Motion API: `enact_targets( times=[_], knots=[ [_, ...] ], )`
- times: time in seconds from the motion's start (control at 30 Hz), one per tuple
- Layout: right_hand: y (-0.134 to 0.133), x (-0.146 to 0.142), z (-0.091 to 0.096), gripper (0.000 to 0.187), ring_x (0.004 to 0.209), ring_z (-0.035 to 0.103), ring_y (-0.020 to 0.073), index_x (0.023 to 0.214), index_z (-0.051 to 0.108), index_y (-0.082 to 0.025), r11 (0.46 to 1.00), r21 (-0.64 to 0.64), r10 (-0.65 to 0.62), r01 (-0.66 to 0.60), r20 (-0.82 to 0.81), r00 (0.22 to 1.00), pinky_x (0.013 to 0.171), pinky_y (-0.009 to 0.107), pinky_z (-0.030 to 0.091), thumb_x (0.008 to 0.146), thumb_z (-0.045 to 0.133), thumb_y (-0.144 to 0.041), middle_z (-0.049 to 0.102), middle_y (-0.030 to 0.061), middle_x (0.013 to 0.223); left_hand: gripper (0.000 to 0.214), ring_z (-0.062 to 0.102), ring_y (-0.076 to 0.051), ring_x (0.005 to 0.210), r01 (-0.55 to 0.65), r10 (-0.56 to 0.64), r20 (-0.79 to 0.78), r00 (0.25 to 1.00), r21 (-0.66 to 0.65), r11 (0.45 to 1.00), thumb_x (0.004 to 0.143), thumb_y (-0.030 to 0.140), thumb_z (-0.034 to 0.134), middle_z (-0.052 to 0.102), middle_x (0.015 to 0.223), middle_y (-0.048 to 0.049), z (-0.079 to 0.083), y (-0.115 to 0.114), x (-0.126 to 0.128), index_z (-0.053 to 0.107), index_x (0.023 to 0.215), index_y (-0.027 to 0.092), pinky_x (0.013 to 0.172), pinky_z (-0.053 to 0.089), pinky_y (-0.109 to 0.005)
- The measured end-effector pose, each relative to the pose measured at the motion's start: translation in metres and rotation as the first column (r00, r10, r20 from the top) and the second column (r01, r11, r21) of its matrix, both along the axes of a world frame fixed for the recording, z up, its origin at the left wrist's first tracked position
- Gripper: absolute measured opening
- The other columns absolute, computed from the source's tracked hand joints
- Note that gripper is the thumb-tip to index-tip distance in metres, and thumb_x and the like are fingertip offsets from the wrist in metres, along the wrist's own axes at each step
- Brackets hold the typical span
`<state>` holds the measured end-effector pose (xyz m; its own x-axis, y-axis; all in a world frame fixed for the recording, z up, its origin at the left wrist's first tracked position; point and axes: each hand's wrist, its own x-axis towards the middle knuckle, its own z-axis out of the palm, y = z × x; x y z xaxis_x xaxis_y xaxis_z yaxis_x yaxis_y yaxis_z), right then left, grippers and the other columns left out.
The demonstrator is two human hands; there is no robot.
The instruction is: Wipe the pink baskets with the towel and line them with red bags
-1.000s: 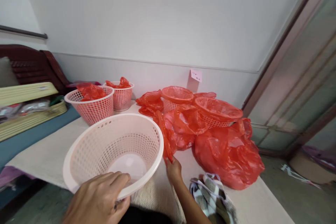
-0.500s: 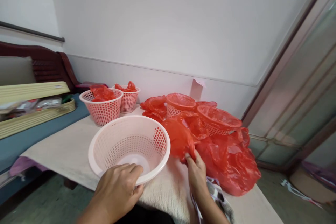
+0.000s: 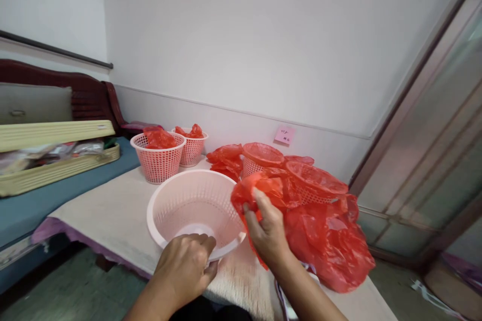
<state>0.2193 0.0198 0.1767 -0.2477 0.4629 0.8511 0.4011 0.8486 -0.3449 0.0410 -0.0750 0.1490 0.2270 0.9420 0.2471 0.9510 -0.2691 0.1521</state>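
Observation:
A pale pink plastic basket (image 3: 161, 195) with perforated walls stands on the cloth-covered table, tipped slightly toward me. My left hand (image 3: 190, 263) grips its near rim, fingers curled over the inside and thumb outside. Just right of that rim, my right hand (image 3: 267, 228) pinches a thin red plastic bag (image 3: 248, 195), which hangs crumpled from the fingers. Beyond it are two baskets lined with red bags, one basket (image 3: 262, 155) farther back and another basket (image 3: 316, 180) to the right. A heap of red plastic (image 3: 331, 246) lies right of my right hand.
Two more pink baskets, the nearer basket (image 3: 158, 163) and the farther basket (image 3: 194, 148), hold crumpled red bags at the back left. A pink note (image 3: 284, 135) is on the wall. An open yellow case (image 3: 64, 165) lies on the blue seat at left.
My right hand has lifted and moved slightly left with the red bag, which has lost its puffed shape. My left hand still holds the basket rim. The view has shifted a little.

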Motion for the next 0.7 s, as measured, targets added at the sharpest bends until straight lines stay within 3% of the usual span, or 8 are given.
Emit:
enact_targets(
  times=[0.07,0.13,0.23,0.37,0.5,0.6,0.7],
  knots=[
    [-0.003,-0.019,-0.005,0.035,0.085,0.067,0.0182,0.121,0.06,-0.021,0.979,-0.146,0.15,-0.143,0.036,0.988,0.079,0.031,0.053,0.088,0.05,-0.014,0.071,0.0054,0.099,0.018,0.072,-0.036,0.083,-0.01,0.01,0.012,1.0,0.004,1.0,0.088,0.029,0.051,0.073,0.085,-0.0092,0.0,-0.001,0.0,0.066,0.091,0.021,0.07,0.056,-0.049],
    [-0.006,-0.037,-0.011,0.04,0.078,0.067,0.0155,0.123,0.059,-0.02,0.912,-0.32,0.284,-0.257,0.041,0.958,0.074,0.028,0.053,0.086,0.049,-0.011,0.071,0.0032,0.096,0.023,0.072,-0.036,0.083,-0.014,0.014,0.028,1.0,0.011,1.0,0.09,0.035,0.051,0.074,0.086,-0.0104,0.0,-0.003,0.0,0.068,0.094,0.019,0.072,0.056,-0.05],
    [-0.013,-0.053,-0.014,0.042,0.08,0.067,0.0144,0.123,0.062,-0.022,0.845,-0.442,0.369,-0.3,0.077,0.926,0.077,0.027,0.052,0.085,0.049,-0.008,0.072,0.0007,0.094,0.03,0.072,-0.037,0.085,-0.015,0.014,0.058,0.998,0.021,1.0,0.09,0.041,0.055,0.075,0.09,-0.0123,-0.002,-0.004,0.0,0.07,0.102,0.018,0.074,0.056,-0.051],
    [-0.019,-0.054,-0.01,0.039,0.084,0.068,0.0146,0.121,0.065,-0.024,0.846,-0.442,0.415,-0.297,0.199,0.888,0.082,0.027,0.051,0.089,0.051,-0.008,0.073,0.0004,0.098,0.033,0.072,-0.038,0.085,-0.026,0.022,0.11,0.994,0.036,0.999,0.089,0.045,0.055,0.075,0.09,-0.0143,-0.005,-0.003,-0.001,0.072,0.097,0.017,0.074,0.056,-0.052],
    [-0.019,-0.051,-0.013,0.034,0.087,0.068,0.0162,0.121,0.063,-0.022,0.873,-0.415,0.36,-0.256,0.197,0.912,0.08,0.027,0.051,0.09,0.051,-0.011,0.073,0.0027,0.099,0.025,0.071,-0.036,0.09,0.0,-0.017,0.198,0.98,0.087,0.996,0.088,0.036,0.056,0.074,0.094,-0.0121,-0.01,-0.003,-0.001,0.07,0.099,0.018,0.075,0.054,-0.049],
    [-0.02,-0.05,-0.017,0.031,0.09,0.069,0.0176,0.12,0.061,-0.021,0.889,-0.391,0.328,-0.239,0.177,0.928,0.083,0.029,0.052,0.092,0.049,-0.014,0.073,0.0043,0.101,0.014,0.069,-0.029,0.085,0.026,-0.065,0.286,0.956,0.139,0.99,0.084,0.027,0.055,0.072,0.088,-0.0078,-0.011,-0.006,-0.005,0.067,0.09,0.02,0.073,0.052,-0.041],
    [-0.023,-0.049,-0.019,0.032,0.097,0.069,0.0194,0.123,0.058,-0.021,0.9,-0.368,0.31,-0.233,0.166,0.936,0.087,0.032,0.052,0.093,0.049,-0.017,0.072,0.0064,0.11,0.021,0.067,-0.018,0.082,0.056,-0.127,0.416,0.9,0.18,0.982,0.092,0.025,0.042,0.069,0.085,-0.0026,-0.008,-0.009,-0.017,0.063,0.089,0.022,0.075,0.05,-0.03]
  ],
)
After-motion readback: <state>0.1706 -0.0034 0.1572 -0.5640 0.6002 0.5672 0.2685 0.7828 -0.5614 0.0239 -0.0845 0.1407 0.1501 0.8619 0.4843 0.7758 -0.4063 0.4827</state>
